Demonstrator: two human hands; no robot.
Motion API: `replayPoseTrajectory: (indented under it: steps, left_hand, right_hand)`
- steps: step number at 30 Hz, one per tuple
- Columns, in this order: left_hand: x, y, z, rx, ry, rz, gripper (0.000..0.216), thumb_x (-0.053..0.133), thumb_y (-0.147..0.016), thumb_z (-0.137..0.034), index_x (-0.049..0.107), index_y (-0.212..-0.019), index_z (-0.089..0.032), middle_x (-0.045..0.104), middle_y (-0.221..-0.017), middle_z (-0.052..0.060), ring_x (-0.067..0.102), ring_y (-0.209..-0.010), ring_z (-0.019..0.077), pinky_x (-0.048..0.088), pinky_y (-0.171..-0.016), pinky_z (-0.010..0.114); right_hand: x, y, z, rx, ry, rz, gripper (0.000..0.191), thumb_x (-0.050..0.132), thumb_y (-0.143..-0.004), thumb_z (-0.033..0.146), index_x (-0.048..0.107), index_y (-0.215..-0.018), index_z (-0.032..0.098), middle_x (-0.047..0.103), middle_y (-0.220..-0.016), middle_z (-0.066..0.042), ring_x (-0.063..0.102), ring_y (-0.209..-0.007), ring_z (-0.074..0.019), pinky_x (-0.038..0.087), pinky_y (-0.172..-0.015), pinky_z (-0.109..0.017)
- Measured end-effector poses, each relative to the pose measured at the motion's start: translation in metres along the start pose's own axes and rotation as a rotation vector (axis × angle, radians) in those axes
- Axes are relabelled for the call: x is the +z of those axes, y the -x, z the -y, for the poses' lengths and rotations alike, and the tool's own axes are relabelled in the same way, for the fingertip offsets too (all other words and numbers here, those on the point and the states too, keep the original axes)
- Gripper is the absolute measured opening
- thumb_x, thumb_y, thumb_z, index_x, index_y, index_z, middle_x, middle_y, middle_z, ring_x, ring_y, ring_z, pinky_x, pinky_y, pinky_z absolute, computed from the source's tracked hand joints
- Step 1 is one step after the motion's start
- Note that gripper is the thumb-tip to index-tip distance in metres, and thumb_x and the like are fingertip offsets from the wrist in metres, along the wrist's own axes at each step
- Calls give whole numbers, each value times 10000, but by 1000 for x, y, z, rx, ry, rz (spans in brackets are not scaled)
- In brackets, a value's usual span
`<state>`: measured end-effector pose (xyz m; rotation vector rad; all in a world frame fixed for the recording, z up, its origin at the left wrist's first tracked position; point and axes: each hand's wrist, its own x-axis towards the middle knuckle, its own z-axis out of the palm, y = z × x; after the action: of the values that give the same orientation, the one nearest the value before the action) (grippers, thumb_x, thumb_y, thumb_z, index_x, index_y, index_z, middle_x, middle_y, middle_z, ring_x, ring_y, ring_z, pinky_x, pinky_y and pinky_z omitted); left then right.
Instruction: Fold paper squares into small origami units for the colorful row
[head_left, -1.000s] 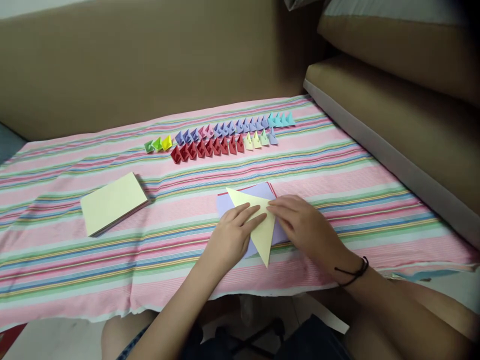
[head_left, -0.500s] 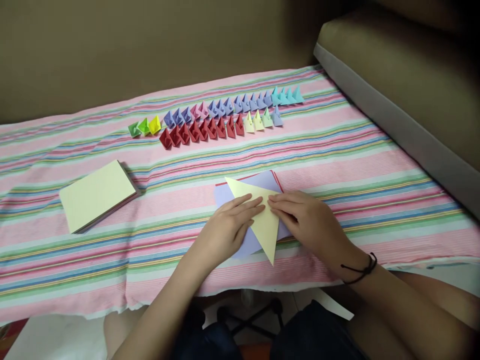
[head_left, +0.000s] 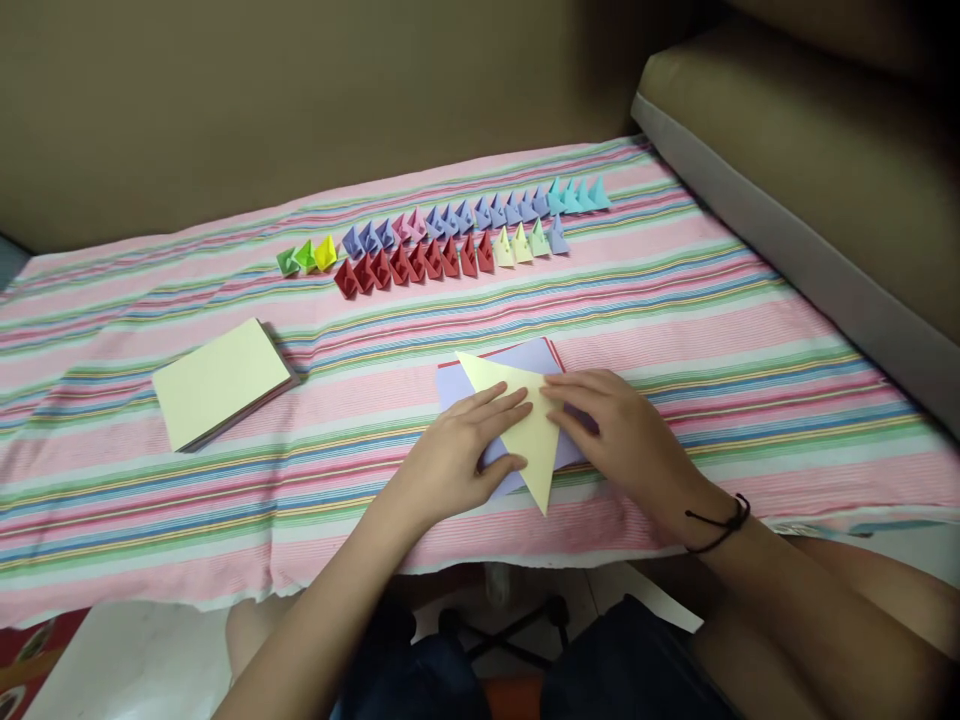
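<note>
A pale yellow sheet of paper (head_left: 538, 455), folded into a triangle, lies over lilac paper (head_left: 450, 388) with red edges showing at the back. My left hand (head_left: 469, 445) rests flat on the triangle's left part, its fingers stretched out and the thumb spread toward the lower point. At the right corner, my right hand (head_left: 611, 420) holds the folded edge between thumb and fingers, and part of the corner is hidden by them. A black cord bracelet (head_left: 724, 525) circles the right wrist.
A stack of pale yellow paper (head_left: 221, 385) sits to the left on the striped cloth (head_left: 360, 390). Several small folded-paper pieces stand in rows behind, among them red ones (head_left: 401, 268) and turquoise ones (head_left: 577, 196). A brown cushioned armrest (head_left: 787, 200) borders the right side.
My left thumb has spread away from the fingers, and my right fingertips have moved slightly apart at the corner. The whole view has shifted a little, with the triangle staying on the lilac paper.
</note>
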<state>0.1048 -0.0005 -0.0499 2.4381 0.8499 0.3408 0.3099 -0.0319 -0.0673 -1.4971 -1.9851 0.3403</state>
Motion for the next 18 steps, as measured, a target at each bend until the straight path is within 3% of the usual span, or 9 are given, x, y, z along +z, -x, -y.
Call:
replayPoseTrajectory:
  steps: [5, 8, 14, 18]
  left_hand:
    - [-3, 0, -2, -3, -34, 10, 550, 570, -825, -285, 422, -1352, -237, 417, -1425, 58, 307, -1352, 242, 298, -1098, 450]
    - [-7, -2, 1, 4, -54, 6, 543, 563, -828, -301, 427, -1348, -230, 429, -1416, 63, 311, -1350, 244, 299, -1093, 458]
    - [-19, -11, 20, -17, -86, 18, 537, 569, -818, -306, 449, -1332, -207, 452, -1398, 68, 330, -1340, 244, 292, -1093, 455]
    - [-23, -15, 27, -8, -61, 40, 542, 586, -804, -322, 465, -1320, -209, 461, -1391, 67, 342, -1335, 233, 279, -1100, 445]
  right_hand:
    - [-7, 5, -13, 165, -171, 37, 497, 623, -758, 183, 512, -1241, 224, 556, -1238, -90, 532, -1123, -261, 468, -929, -449]
    - [-6, 6, -16, 189, -192, 60, 545, 623, -749, 196, 474, -1271, 245, 537, -1260, -90, 524, -1137, -274, 464, -923, -472]
    - [-8, 1, -14, 88, -146, 71, 527, 608, -755, 157, 492, -1264, 229, 497, -1316, -94, 445, -1220, -270, 408, -997, -485]
    - [-13, -11, -8, -42, -106, 92, 411, 568, -804, 167, 560, -1213, 201, 550, -1284, -87, 463, -1217, -246, 391, -1027, -470]
